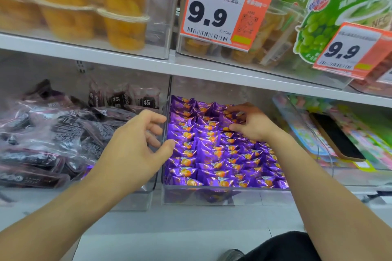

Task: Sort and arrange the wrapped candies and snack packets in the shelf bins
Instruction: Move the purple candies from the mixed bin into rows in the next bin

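Note:
A clear middle bin (254,196) holds rows of purple wrapped candies (212,154) with orange prints. My right hand (250,125) reaches deep into this bin, its fingers and thumb pinching purple candies near the back. My left hand (137,146) hovers at the bin's left wall, fingers loosely spread and holding nothing. The bin to the left holds dark plum snack packets (48,133) in clear wrappers.
A dark phone (337,137) lies on colourful packets (364,140) in the right bin. The upper shelf (127,59) carries clear boxes of orange fruit cups (125,17) and 9.9 price tags (222,12). A white ledge (169,229) runs below the bins.

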